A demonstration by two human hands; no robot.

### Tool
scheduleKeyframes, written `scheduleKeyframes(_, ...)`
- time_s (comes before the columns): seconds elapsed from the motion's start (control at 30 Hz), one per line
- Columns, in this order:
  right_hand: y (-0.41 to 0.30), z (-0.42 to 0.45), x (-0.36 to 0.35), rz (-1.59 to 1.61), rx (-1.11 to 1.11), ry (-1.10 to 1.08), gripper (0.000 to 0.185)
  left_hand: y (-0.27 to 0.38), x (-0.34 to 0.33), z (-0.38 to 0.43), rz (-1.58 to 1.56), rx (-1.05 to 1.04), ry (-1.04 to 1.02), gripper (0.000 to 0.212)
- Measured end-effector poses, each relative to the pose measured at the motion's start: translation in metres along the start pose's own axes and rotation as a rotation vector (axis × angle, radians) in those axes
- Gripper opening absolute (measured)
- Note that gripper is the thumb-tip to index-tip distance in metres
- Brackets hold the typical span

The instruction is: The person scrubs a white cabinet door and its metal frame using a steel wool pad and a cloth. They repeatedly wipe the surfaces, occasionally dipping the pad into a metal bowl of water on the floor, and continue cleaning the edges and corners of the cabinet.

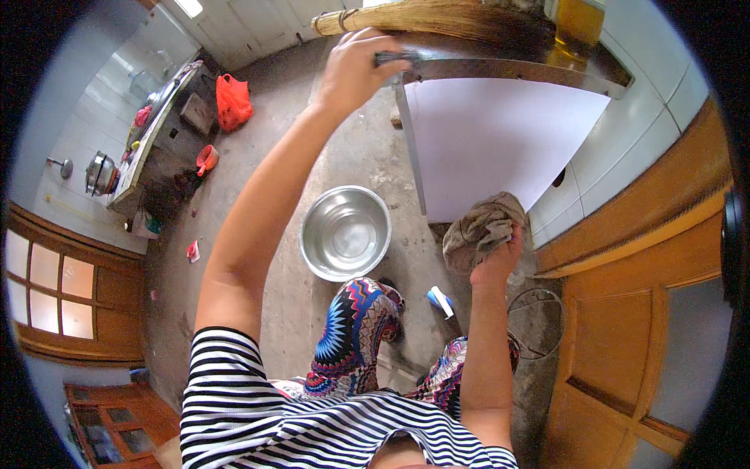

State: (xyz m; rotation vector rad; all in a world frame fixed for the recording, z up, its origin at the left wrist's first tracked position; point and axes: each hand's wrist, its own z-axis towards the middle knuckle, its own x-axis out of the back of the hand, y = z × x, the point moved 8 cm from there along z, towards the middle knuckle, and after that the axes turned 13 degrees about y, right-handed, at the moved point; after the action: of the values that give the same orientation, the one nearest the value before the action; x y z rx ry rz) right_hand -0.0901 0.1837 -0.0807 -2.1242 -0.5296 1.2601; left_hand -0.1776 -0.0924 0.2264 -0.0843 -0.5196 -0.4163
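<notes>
My left hand (360, 73) is at the near corner of a dark counter top (480, 69), its thumb and fingers around a dark, blurred part there. Below that top is a smooth white panel (498, 135) with a grey metal edge strip (413, 158) on its left. A crumpled grey-brown cloth (483, 231) is bunched in my right hand (501, 261), by the panel's lower edge. Whether the cloth touches the panel is hard to tell. On the floor between my arms stands a round metal basin (345, 234). A blue and white spray bottle (440, 301) lies near my feet.
A straw broom (433, 20) and a container of yellow liquid (577, 26) rest on the counter top. Wooden doors (609, 346) stand at right. Across the floor are a red plastic bag (233, 102), a red dipper (207, 158) and a sink counter (158, 126). A wire ring (563, 322) lies at right.
</notes>
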Motion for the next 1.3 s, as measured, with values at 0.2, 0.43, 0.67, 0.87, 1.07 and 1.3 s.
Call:
scheduleKeyframes(0.2, -0.001, -0.009, -0.003, 0.007, -0.101, 0.07, 0.032, 0.023, -0.021, 0.014, 0.073, -0.006, -0.085, 0.03)
scheduleKeyframes(0.43, -0.008, -0.01, -0.004, 0.046, -0.015, -0.001, 0.03, 0.002, -0.01, 0.014, -0.033, 0.043, -0.129, 0.028)
scheduleKeyframes(0.67, -0.006, -0.003, 0.005, 0.048, 0.013, 0.007, 0.03, 0.118, -0.117, 0.064, 0.137, -0.074, -0.053, 0.026)
scheduleKeyframes(0.87, -0.016, -0.009, 0.01, 0.036, 0.021, 0.058, 0.033, 0.075, -0.076, 0.05, 0.086, -0.047, -0.153, 0.027)
scheduleKeyframes(1.07, -0.019, -0.016, -0.005, 0.056, -0.031, 0.082, 0.038, 0.067, -0.07, 0.051, 0.037, -0.056, -0.14, 0.024)
scheduleKeyframes(1.3, -0.004, -0.015, 0.004, 0.005, -0.01, 0.097, 0.034, 0.176, -0.185, 0.096, 0.238, -0.161, -0.107, 0.019)
